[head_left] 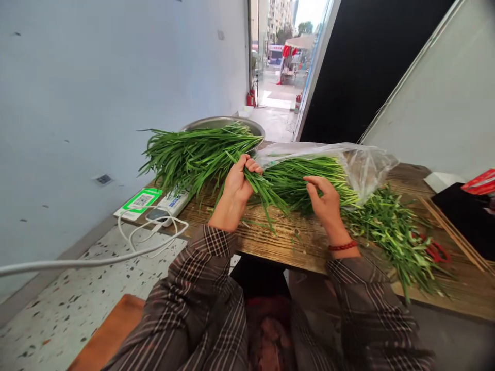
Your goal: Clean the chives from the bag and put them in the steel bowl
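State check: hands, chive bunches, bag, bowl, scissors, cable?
left hand: shut on chive bunch
right hand: fingers on bagged chives, grip unclear
plastic bag: open, chives sticking out
loose chives: scattered on wooden table
metal bowl: upright, partly covered by chives
red scissors: lying under chives
white cable: coiled

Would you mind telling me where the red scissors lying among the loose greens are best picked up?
Probably by the red handle loops of the scissors, coming from above. They lie flat on the wooden table to the right of the right hand, and loose greens hide the blades.
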The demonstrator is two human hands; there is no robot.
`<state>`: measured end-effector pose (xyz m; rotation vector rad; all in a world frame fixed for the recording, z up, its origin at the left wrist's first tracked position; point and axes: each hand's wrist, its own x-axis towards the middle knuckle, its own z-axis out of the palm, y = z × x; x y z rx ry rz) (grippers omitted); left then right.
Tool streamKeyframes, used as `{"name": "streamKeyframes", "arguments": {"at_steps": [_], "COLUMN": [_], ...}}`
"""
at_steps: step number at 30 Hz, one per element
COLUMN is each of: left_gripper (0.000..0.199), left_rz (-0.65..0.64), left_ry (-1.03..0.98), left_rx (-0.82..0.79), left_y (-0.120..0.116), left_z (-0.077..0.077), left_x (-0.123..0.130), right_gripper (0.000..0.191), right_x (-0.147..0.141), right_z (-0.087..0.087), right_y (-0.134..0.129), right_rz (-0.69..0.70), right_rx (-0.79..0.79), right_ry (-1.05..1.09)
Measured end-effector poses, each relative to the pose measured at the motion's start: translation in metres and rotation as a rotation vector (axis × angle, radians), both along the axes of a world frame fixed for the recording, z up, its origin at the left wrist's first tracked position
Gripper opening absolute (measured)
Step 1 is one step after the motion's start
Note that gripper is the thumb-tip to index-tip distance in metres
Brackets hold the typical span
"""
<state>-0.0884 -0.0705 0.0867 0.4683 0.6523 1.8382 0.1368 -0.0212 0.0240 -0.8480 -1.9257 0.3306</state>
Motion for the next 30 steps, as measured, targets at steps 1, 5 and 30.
{"name": "streamKeyframes", "arguments": {"at_steps": [1, 5, 30], "left_gripper": [0.033, 0.033, 0.032], "left_rz": [0.01, 0.001, 0.106], "left_ry": [0.005, 0.004, -0.234], "left_rx": [0.011, 0.025, 0.121], "left_y": [-0.004, -0.018, -0.057], "left_z": [0.002, 0.007, 0.028], "left_x": [0.001, 0.01, 0.026], "right_gripper": [0.03, 0.031, 0.028], "right_x": [-0.002, -0.013, 0.034], "right_z": [0.005, 0.027, 0.064], "right_y": [-0.009, -0.045, -0.071], "right_rz": [0.028, 0.228, -0.099], "right_rx": [-0.053, -0.177, 0.181], "right_ry": [0.055, 0.068, -0.42]}}
